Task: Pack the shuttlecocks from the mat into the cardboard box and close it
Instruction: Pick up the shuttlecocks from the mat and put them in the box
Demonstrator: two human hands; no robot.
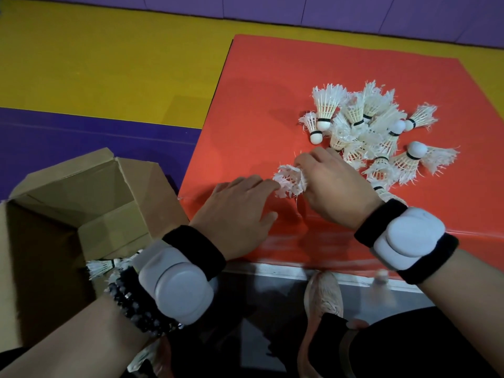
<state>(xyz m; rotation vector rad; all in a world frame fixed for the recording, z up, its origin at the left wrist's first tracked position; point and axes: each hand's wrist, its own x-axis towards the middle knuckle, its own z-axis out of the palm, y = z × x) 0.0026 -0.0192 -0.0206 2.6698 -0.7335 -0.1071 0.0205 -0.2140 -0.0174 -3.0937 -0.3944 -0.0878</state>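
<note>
A pile of several white feather shuttlecocks (376, 126) lies on the red mat (272, 99), right of centre. My right hand (332, 186) is closed around one shuttlecock (290, 181), whose frayed feathers stick out to the left of my fingers. My left hand (237, 214) lies flat on the mat beside it, fingers spread, fingertips touching those feathers. The open cardboard box (81, 203) stands at the lower left with its flaps up. At least one shuttlecock (101, 267) lies inside it, partly hidden by my left wrist.
The mat's near edge runs just below my wrists. Below it are dark floor, my shoe (324, 298) and a blurred white shuttlecock (381, 279). Yellow and purple court flooring lies beyond the box and mat. Both wrists carry black bands with white pods.
</note>
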